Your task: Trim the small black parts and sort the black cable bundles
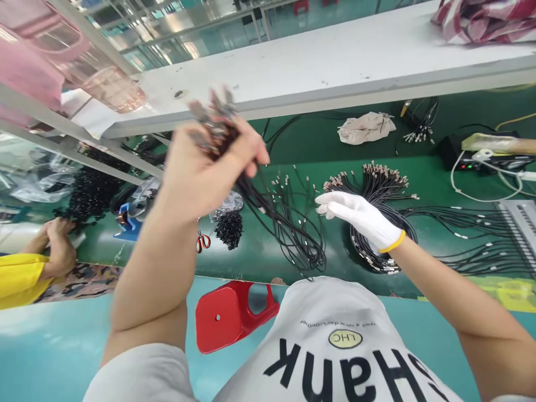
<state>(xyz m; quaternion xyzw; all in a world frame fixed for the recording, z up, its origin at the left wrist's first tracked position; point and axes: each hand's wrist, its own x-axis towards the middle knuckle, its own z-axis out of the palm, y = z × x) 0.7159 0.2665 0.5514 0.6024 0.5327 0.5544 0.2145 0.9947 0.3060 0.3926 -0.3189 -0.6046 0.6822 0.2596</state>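
My bare left hand is raised at the shelf's front edge, its fingers wrapped round a bunch of black cables. Metal connector ends stick out above the fist, blurred by motion, and the cable lengths trail down onto the green bench. My right hand, in a white glove with a yellow cuff, hovers with fingers stretched out and nothing in them. Just behind and below that glove lies a coiled bundle of black cables with copper-coloured ends. Loose cables lie between my two hands.
A white shelf spans the bench's far side. On the bench are small black parts, red-handled scissors, a blue tape dispenser and a slotted grey rack. A red stool stands below. At left, a co-worker's hands touch black parts.
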